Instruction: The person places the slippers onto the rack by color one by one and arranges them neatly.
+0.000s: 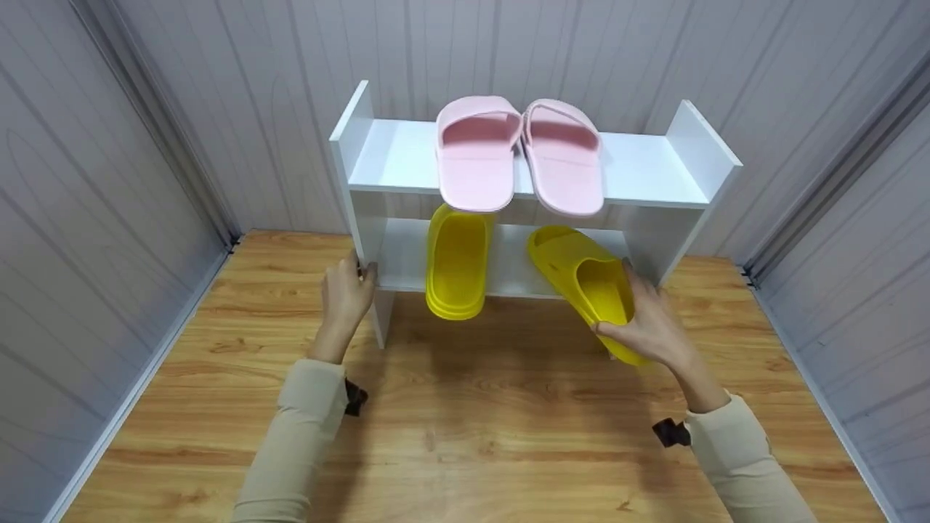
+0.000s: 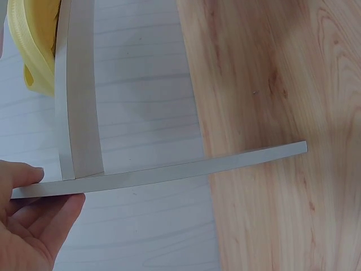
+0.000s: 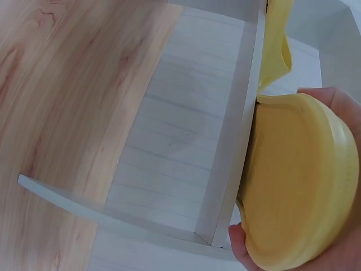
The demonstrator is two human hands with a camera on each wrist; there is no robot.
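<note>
My right hand [image 1: 650, 319] grips a yellow slipper [image 1: 570, 263] by its heel end, thumb on one side and fingers on the other. That slipper lies slanted, toe over the lower shelf [image 1: 508, 250] and heel jutting past the front edge. In the right wrist view its sole [image 3: 299, 180] faces the camera. The other yellow slipper [image 1: 458, 261] rests on the lower shelf to the left, heel overhanging. With thumb and fingers my left hand [image 1: 347, 294] pinches the edge of the white shoe rack's left side panel [image 2: 146, 176].
On the upper shelf [image 1: 407, 156] sit two pink slippers, the left one [image 1: 479, 174] and the right one [image 1: 570, 174], side by side. Wood-look flooring [image 1: 465, 436] lies in front of the rack. Pale panelled walls [image 1: 240, 94] stand behind and at both sides.
</note>
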